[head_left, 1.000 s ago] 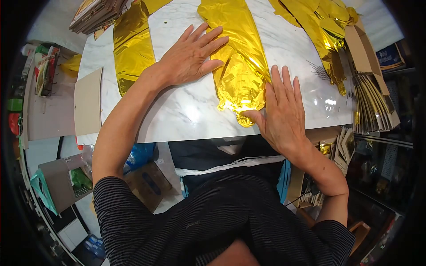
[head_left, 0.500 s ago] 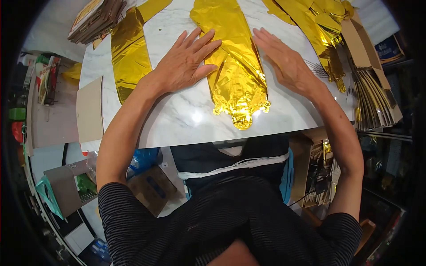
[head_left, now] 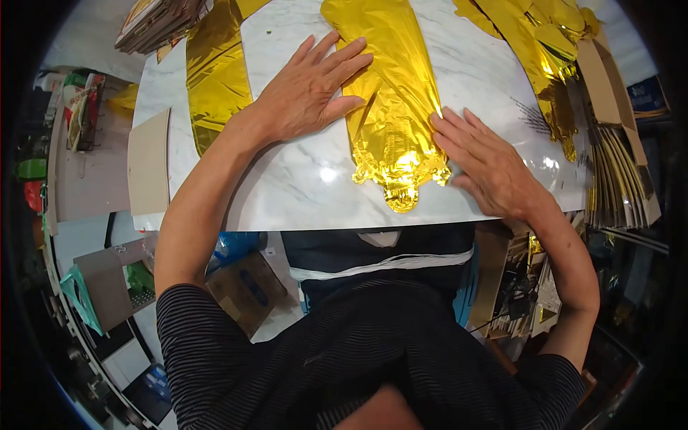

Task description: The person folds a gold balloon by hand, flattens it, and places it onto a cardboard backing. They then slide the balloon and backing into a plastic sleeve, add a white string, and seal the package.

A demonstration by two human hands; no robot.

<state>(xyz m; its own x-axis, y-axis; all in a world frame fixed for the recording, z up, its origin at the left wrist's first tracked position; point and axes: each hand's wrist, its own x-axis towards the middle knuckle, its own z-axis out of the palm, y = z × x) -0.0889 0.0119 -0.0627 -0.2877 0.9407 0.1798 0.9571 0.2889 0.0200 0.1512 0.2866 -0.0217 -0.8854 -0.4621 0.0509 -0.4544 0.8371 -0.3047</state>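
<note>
A shiny gold foil piece lies flat on the white marbled table, its crinkled, lobed end toward the near edge. My left hand is spread open, its fingertips on the foil's left side. Along the foil's right edge, near the crinkled end, my right hand rests with fingers stretched out, fingertips at the edge. Neither hand grips anything.
Another gold foil strip lies at the left, beside a stack of cardboard. More gold foil is heaped at the upper right. A cardboard box and folded gold sheets stand at the right edge. A beige card is at the left edge.
My right hand has moved down along the foil's right edge toward the crinkled end. My left hand stays spread on the foil's left side. The whole view has shifted slightly.
</note>
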